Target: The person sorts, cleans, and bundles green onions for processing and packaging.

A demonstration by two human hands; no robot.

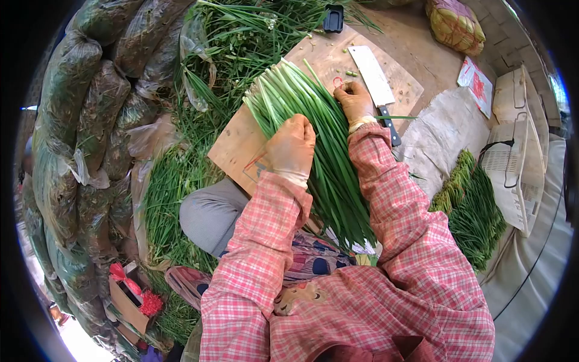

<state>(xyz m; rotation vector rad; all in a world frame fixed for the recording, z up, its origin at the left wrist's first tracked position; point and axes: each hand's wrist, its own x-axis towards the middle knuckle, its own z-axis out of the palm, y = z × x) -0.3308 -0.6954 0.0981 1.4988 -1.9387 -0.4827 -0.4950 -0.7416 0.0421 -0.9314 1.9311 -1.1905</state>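
Observation:
A thick bunch of garlic chives [329,151] lies across the wooden board [232,148], pale stem ends at the far left and green leaves trailing toward my lap. My left hand [292,146], in a stained glove, is closed against the bunch's left side, fingers curled in. On the other side my right hand [354,102], also gloved, is closed in a pinch close to the leaves. A thin red loop [338,81] shows by its fingertips. What either hand pinches I cannot make out. A cleaver [371,75] lies just right of my right hand, its black handle toward me.
Loose greens [235,66] are heaped beyond and left of the board. Stuffed plastic bags [72,108] are stacked along the left. At right are a pale sack [443,136], another chive pile [473,211] and a white crate [512,163]. A black tray [333,19] sits at the board's far corner.

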